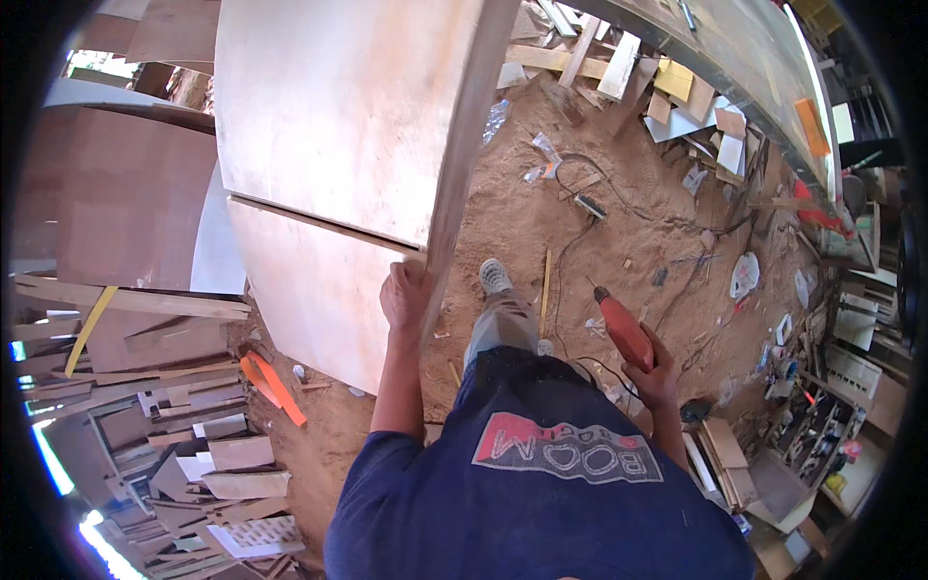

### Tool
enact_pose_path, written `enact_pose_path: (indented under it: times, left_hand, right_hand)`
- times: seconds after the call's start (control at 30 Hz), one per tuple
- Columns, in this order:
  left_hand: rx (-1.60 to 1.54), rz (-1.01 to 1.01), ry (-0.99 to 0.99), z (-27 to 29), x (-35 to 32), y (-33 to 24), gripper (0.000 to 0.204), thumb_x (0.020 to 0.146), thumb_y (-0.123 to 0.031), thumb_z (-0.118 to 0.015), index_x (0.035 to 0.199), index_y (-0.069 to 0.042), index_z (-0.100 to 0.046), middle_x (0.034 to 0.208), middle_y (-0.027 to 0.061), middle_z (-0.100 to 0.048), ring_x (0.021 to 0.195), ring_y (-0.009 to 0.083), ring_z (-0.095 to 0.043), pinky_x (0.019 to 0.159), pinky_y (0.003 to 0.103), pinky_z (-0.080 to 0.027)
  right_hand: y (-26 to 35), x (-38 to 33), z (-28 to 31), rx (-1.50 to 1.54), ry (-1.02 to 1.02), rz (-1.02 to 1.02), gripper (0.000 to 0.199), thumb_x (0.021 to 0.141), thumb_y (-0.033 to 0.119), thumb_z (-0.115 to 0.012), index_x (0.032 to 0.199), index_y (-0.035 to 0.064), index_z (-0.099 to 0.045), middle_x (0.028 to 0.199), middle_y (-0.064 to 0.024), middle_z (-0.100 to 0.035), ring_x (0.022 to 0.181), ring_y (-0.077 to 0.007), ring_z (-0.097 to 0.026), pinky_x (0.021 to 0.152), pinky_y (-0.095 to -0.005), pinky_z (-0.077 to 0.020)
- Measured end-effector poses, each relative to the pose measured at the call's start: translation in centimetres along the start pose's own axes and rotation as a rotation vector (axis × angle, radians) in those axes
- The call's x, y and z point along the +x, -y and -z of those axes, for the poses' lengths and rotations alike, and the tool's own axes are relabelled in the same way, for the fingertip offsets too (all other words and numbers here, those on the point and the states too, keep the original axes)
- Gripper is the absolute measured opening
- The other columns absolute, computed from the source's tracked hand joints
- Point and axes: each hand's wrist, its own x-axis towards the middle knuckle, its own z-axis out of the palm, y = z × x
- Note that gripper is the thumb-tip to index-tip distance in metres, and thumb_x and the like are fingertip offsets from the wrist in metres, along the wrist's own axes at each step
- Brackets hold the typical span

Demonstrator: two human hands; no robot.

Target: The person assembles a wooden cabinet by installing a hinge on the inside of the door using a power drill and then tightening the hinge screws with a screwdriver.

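Observation:
A pale wooden cabinet [338,106] stands in front of me on the left, its face split by a dark gap. Below that gap is the lower wooden panel [309,290]. My left hand [404,292] is closed at this panel's upper right corner, beside the cabinet's side edge; its fingertips are partly hidden. In my right hand [657,372] is a red power drill [626,332], held by its handle. A thin bit sticks out of its dark chuck, pointing up and left, apart from the cabinet. A dark cable trails from the drill.
Sandy ground carries a power strip [589,206] with loose cables, plus plastic scraps. Wood offcuts [222,454] pile up at lower left, more at the far right. A worktable [735,58] juts in at upper right. Orange strips [274,387] lie near the cabinet's base.

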Motion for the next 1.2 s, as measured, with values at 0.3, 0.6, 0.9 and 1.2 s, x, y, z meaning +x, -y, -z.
enact_pose_path:
  times: [0.3,0.6,0.9,1.2]
  left_hand:
    - [-0.040,-0.043,0.042,1.0,1.9,-0.5,0.036,0.079,-0.030,-0.084,0.086,-0.010,-0.054,0.069,0.0106,-0.062,0.064,0.0353,-0.065,0.060,0.048,-0.052]
    - [-0.028,0.013,0.102,1.0,2.3,-5.5,0.028,0.083,-0.026,-0.079,0.084,-0.010,-0.057,0.074,0.0136,-0.066,0.068,0.0379,-0.066,0.063,0.049,-0.052]
    - [-1.498,0.578,0.486,-4.0,10.0,-20.3,0.016,0.098,-0.012,-0.058,0.108,-0.001,-0.064,0.101,0.0144,-0.070,0.093,0.0263,-0.069,0.085,0.039,-0.056]
    - [-1.946,0.520,0.344,-0.7,17.0,-43.5,0.028,0.103,-0.006,-0.046,0.128,-0.001,-0.059,0.134,0.0197,-0.063,0.127,0.0326,-0.061,0.110,0.045,-0.050]
  right_hand:
    - [10.3,9.0,1.2,0.032,0.025,0.054,0.083,0.075,0.011,-0.081,0.150,-0.0006,-0.049,0.138,-0.0204,-0.063,0.129,-0.0252,-0.061,0.108,-0.0388,-0.0482]
    - [14.7,12.7,5.0,0.127,-0.014,0.168,0.081,0.074,0.009,-0.082,0.149,-0.0010,-0.051,0.134,-0.0175,-0.067,0.123,-0.0213,-0.063,0.105,-0.0360,-0.0498]
    - [14.0,19.7,12.6,0.482,0.115,0.364,0.087,0.073,0.013,-0.084,0.151,-0.0044,-0.047,0.141,-0.0169,-0.062,0.128,-0.0231,-0.060,0.109,-0.0381,-0.0459]
    - [16.4,27.2,25.6,0.697,0.322,0.470,0.103,0.066,0.028,-0.088,0.151,-0.0093,-0.044,0.142,-0.0210,-0.060,0.129,-0.0258,-0.061,0.110,-0.0380,-0.0449]
